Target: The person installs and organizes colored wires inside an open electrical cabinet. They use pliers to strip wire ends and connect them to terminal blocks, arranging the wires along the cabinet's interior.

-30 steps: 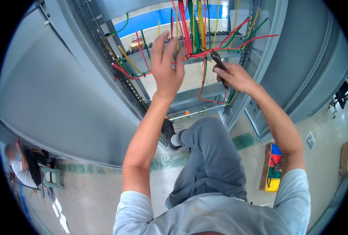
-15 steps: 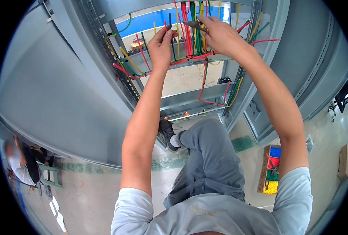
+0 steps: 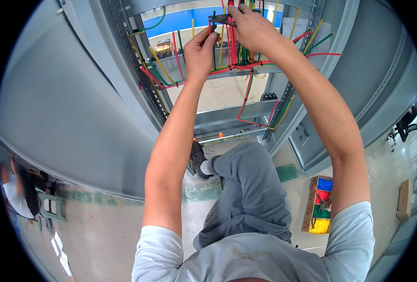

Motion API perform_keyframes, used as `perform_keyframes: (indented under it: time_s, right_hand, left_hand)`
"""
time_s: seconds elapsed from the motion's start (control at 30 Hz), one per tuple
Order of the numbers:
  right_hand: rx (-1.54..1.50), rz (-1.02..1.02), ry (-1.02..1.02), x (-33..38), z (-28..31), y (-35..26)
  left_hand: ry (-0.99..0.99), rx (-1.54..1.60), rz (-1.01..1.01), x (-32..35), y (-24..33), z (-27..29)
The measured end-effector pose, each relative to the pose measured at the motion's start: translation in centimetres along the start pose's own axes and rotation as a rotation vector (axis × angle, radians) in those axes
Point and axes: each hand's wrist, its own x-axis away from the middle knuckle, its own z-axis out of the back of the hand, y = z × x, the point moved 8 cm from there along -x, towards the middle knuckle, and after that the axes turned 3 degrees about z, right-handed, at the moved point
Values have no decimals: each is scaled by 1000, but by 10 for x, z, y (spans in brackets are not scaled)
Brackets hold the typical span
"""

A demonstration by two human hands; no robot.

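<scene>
Head view: left grip (image 3: 200, 55) apparently pinches one dark wire (image 3: 214, 14), right grip (image 3: 254, 32) clasps one plier-like tool (image 3: 221, 19).

Illumination is bright and even; shadows are soft. White glare stands at the rim between 2 and 3 o'clock. The floor (image 3: 380, 164) just past 3 o'clock carries a pale sheen. Fisheye distortion bows the grey panel (image 3: 62, 108) toward 9 o'clock. Corners are black. Wires (image 3: 233, 42) near 12 o'clock resolve clearly.

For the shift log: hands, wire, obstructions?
Left hand: pinching dark wire. Right hand: gripping pliers, jaws at that wire. Red wires close by; no clear blockage visible.
</scene>
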Motion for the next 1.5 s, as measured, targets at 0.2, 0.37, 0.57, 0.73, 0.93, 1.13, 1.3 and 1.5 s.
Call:
perform_keyframes:
  time_s: [0.2, 0.37, 0.57, 0.73, 0.93, 1.13, 1.3, 1.5]
  right_hand:
    - [172, 92, 48, 0, 13, -9]
    - [204, 157, 148, 2, 42, -22]
    - [336, 348, 304, -1, 50, -21]
    - [22, 228, 36, -14, 21, 9]
    - [-683, -261, -99, 55, -15, 51]
    - [-1036, -462, -432, 187, -93, 63]
    - [-1017, -532, -541, 204, -71, 61]
    - [-976, -408, -400, 189, -63, 66]
  left_hand:
    - [19, -20, -38, 0, 3, 0]
    - [21, -43, -44, 1, 1, 2]
    - [7, -19, -22, 2, 2, -2]
    - [-7, -39, 7, 1, 3, -7]
    - [25, -289, -90, 23, 34, -14]
    - [-14, -572, -457, 76, 66, -54]
    - [112, -556, -300, 56, 50, -41]
    - [202, -582, -307, 49, 48, -53]
